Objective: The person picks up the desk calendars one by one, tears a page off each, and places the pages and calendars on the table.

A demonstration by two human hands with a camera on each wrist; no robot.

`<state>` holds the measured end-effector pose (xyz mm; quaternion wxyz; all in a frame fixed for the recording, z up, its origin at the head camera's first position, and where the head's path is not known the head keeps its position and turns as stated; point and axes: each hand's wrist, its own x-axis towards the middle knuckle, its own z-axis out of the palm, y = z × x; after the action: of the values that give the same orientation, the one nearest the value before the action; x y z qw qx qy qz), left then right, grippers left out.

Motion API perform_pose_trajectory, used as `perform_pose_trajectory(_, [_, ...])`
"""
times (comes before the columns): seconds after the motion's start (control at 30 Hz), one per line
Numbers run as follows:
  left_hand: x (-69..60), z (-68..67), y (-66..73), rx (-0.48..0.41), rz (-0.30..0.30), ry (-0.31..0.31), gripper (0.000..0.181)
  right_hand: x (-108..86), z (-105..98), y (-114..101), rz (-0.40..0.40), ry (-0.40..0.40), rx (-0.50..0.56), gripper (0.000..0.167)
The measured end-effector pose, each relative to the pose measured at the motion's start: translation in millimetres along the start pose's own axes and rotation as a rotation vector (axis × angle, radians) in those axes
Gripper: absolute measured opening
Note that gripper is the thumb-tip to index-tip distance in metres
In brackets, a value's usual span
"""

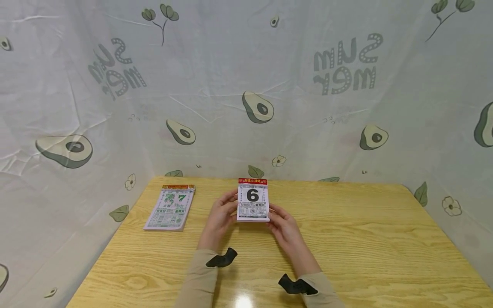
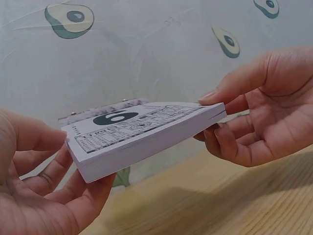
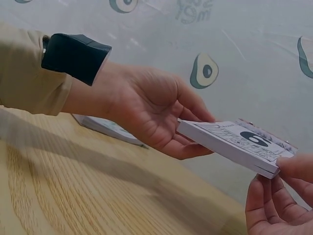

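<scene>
A thick tear-off calendar (image 1: 252, 200) with a red top strip and a large black 6 is held up above the table between both hands. My left hand (image 1: 222, 216) grips its left edge, thumb at the side and fingers beneath, as the left wrist view shows. On the opposite edge, my right hand (image 1: 284, 226) pinches the lower corner, the thumb on top and curled fingers underneath. In the right wrist view the pad's white page block (image 3: 227, 149) is tilted, its bottom edge toward me.
A second tear-off calendar (image 1: 169, 208), printed in green with a 7, lies at the table's left. The wooden table (image 1: 366, 239) runs back to a pale curtain (image 1: 215, 77) with avocado prints, which also hangs along both sides.
</scene>
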<state>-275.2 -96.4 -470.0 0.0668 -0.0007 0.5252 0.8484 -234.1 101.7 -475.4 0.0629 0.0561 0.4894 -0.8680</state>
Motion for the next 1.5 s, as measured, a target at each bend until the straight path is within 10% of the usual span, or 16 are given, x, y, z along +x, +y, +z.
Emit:
perform_pose_trajectory(0.53, [-1.4, 9.1, -6.5, -0.063, -0.120, -0.058, 0.037, -7.6, -22, -13, -0.039, -0.044, -0.083, 0.037])
perform_pose_trajectory(1.5, [-1.2, 19.3, -21.1, -0.039, -0.131, -0.105, 0.041, -14.0, -37, -30, -0.020, -0.098, -0.278, 0.050])
